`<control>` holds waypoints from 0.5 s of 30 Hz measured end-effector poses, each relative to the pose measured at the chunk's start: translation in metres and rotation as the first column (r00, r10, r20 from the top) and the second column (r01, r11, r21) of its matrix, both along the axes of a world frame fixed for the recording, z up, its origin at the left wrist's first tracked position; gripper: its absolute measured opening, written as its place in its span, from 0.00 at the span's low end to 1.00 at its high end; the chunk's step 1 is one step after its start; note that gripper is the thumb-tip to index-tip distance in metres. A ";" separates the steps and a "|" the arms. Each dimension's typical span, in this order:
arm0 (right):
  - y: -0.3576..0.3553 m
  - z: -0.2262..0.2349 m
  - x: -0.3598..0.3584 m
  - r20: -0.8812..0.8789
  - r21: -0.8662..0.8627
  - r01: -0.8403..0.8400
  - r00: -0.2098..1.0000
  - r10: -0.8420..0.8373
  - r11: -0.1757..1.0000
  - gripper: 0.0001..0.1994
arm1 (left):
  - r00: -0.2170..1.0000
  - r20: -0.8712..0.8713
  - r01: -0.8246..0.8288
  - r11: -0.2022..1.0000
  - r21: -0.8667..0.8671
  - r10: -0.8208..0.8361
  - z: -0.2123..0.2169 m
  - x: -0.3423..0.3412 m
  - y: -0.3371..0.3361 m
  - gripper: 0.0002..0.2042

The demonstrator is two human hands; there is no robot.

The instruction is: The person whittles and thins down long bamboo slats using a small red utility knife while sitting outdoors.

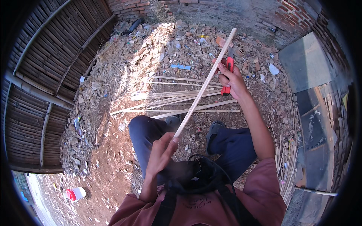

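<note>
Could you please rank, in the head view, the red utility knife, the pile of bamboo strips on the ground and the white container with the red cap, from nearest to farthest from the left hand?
From the left hand:
1. Pile of bamboo strips, on the ground ahead, past the knees.
2. Red utility knife, held in the right hand, up and to the right.
3. White container with the red cap, on the dirt far to the lower left.

A bamboo fence (49, 67) of dark slats and pale rails runs along the left. Brick walls (294, 15) close the far side and the right corner. The ground is bare reddish dirt (109, 169), in hard sunlight, with a heap of rubble (151, 49) and litter at the back. A grey slab (307, 62) leans by the right wall. A white jug (77, 193) with a red cap lies at lower left.
</note>
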State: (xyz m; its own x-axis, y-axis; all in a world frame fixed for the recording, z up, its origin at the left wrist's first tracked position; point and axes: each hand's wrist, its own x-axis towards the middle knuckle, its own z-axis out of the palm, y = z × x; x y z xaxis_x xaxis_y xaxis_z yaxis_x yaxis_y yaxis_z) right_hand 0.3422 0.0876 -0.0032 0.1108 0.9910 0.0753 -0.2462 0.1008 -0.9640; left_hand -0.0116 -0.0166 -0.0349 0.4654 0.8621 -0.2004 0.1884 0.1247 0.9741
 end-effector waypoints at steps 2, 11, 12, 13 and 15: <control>-0.003 0.006 -0.006 0.001 0.004 0.031 1.000 -0.031 1.000 0.20 | 1.000 0.001 -0.002 1.000 0.001 0.002 0.001 0.002 0.000 0.15; -0.027 -0.017 -0.060 0.588 0.351 -0.114 0.799 -0.125 0.929 0.20 | 0.986 0.101 -0.139 0.989 0.059 0.132 0.010 0.014 0.014 0.11; -0.033 -0.017 -0.071 0.730 0.406 -0.183 0.654 -0.197 0.895 0.19 | 0.986 0.100 -0.143 0.988 0.059 0.136 0.015 0.017 0.015 0.10; -0.039 -0.018 -0.082 0.729 0.406 -0.184 0.655 -0.196 0.895 0.19 | 0.985 0.097 -0.148 0.987 0.060 0.142 0.017 0.018 0.016 0.09; -0.049 -0.019 -0.099 0.807 0.442 -0.307 0.546 -0.225 0.843 0.18 | 0.980 0.129 -0.159 0.986 0.041 0.153 0.015 0.017 0.019 0.10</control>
State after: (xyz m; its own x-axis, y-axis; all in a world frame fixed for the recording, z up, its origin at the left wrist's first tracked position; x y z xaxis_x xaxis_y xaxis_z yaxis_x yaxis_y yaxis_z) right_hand 0.2427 0.0386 -0.0218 -0.3028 0.7732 0.5572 0.5862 0.6121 -0.5308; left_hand 0.0050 0.0028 -0.0195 0.3427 0.9337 -0.1032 0.0470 0.0927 0.9946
